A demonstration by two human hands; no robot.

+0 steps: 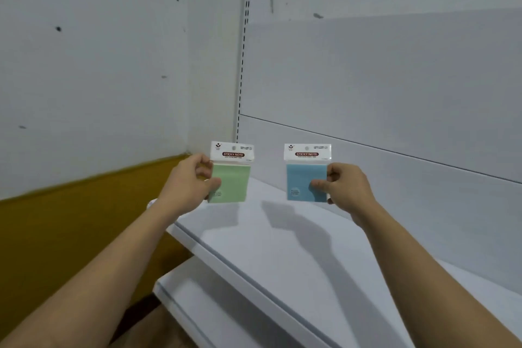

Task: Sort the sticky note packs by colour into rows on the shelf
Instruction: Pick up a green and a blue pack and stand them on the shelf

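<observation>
Green pack [230, 182] pinched in left fingers [212, 183], blue pack [306, 182] in right fingers [317, 186]

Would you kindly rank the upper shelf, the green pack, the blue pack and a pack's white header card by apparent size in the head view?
1. Upper shelf, largest by far.
2. Green pack and blue pack: look alike, so no ranking between them.
3. White header card, smallest.

"STICKY NOTE" reads on the header cards of the green pack [230, 182] and blue pack [303, 181]
</observation>
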